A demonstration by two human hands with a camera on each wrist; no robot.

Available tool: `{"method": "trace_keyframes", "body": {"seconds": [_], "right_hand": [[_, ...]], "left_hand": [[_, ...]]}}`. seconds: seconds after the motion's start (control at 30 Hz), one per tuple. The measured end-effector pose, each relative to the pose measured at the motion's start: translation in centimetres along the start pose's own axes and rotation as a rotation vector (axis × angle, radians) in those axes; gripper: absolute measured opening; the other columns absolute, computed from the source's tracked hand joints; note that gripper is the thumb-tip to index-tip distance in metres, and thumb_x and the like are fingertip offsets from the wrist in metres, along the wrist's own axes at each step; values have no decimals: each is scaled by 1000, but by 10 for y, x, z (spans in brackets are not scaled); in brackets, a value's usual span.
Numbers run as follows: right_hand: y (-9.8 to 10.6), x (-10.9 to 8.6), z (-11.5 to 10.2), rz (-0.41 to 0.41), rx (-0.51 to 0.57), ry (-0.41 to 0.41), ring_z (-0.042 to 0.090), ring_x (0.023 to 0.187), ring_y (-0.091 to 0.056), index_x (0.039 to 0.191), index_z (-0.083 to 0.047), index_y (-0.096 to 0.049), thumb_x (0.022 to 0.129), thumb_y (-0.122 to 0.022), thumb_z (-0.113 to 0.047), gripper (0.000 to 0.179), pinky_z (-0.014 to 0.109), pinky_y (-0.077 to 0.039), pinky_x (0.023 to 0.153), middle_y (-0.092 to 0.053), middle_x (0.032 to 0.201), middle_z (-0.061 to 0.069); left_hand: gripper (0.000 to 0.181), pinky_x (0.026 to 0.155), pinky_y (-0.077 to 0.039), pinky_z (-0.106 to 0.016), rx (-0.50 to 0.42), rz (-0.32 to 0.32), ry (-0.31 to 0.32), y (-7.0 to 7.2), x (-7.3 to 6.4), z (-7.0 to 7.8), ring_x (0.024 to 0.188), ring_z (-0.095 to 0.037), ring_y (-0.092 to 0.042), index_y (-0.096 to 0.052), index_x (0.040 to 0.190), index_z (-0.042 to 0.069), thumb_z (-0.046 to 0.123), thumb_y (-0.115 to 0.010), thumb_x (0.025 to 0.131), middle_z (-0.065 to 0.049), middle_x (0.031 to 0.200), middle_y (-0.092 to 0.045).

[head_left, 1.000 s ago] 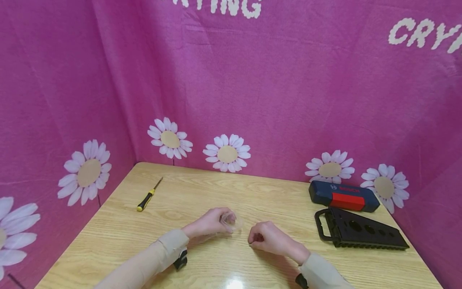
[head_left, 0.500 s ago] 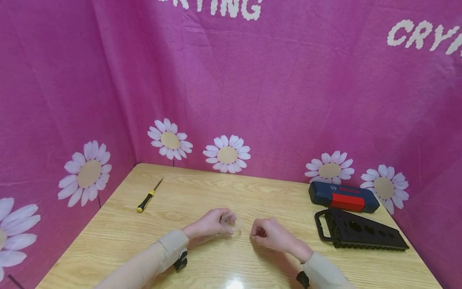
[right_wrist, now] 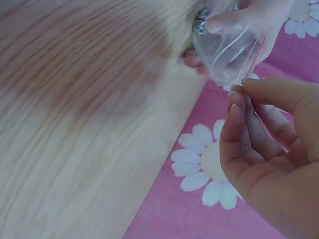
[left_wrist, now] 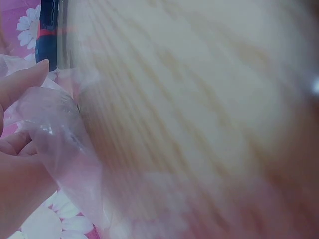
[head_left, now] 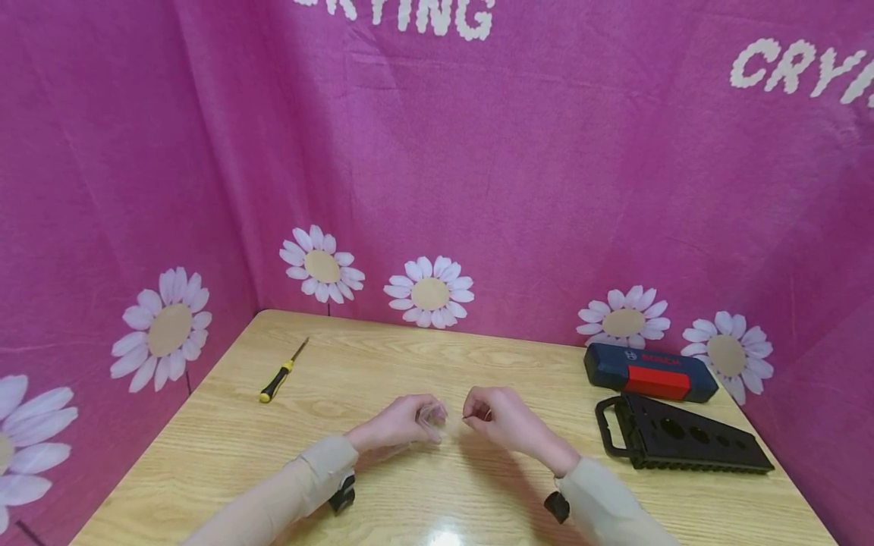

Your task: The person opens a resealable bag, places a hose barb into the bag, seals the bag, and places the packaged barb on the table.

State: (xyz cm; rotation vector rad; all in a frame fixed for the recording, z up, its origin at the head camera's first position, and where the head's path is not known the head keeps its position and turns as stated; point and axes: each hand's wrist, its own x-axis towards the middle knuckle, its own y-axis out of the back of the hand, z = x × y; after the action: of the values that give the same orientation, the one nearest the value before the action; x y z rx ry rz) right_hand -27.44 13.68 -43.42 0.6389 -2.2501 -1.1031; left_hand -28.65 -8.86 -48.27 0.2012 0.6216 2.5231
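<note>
My left hand (head_left: 403, 421) grips a clear plastic zip bag (head_left: 432, 415) above the middle of the table. In the right wrist view the bag (right_wrist: 227, 52) stands open, with a red line along its mouth. Small dark and silvery metal pieces (right_wrist: 201, 20) show at its far end, too blurred to tell their kind. Just right of the bag's mouth is my right hand (head_left: 508, 425), thumb and fingertips pinched together. A tiny dark piece (right_wrist: 242, 83) shows between those fingertips, mostly hidden. The left wrist view has the bag's film (left_wrist: 65, 134) hanging from the left hand.
A yellow-and-black screwdriver (head_left: 276, 381) lies at the table's left. Toward the right are a blue-and-red Bosch case (head_left: 652, 371) and a black holed rack with a handle (head_left: 690, 436). Pink flowered cloth (head_left: 519, 189) hangs behind the wooden table (head_left: 382, 349).
My right hand first drew back slightly, then moved up and left toward the bag's mouth, fingertips still pinched. The left hand and the bag have stayed nearly in place.
</note>
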Motion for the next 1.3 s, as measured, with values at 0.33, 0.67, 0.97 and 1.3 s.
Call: {"method": "trace_keyframes", "body": {"seconds": [0.33,0.67,0.97,1.3], "right_hand": [[-11,17,-13,18,13,42,-6,66,-54,84,-7,-68,85,-70,1,9,13,-49,59,-71,75,2],[-20,23,-14,11,37,54,-5,65,-54,86,-5,-68,87,-71,0,5,12,-48,57,-74,78,4],[-19,24,-14,36,67,48,-2,68,-60,86,-7,-69,87,-71,-2,6,14,-52,60,-74,79,5],[-13,15,-7,57,68,-17,-1,70,-58,85,-8,-68,87,-71,-1,7,16,-53,63,-70,78,2]], "left_hand": [[32,90,-52,-33,117,11,-4,2,0,-2,97,-13,-59,-65,109,8,11,-81,81,-6,106,-70],[28,86,-51,-33,118,4,17,2,-2,0,91,-11,-57,-64,106,9,13,-80,83,-4,103,-69],[32,90,-51,-35,111,18,6,3,-2,0,98,-14,-60,-65,109,7,13,-80,82,-7,108,-70],[32,93,-51,-33,58,12,5,2,-3,3,101,-15,-62,-65,109,4,10,-80,82,-7,106,-70]]}}
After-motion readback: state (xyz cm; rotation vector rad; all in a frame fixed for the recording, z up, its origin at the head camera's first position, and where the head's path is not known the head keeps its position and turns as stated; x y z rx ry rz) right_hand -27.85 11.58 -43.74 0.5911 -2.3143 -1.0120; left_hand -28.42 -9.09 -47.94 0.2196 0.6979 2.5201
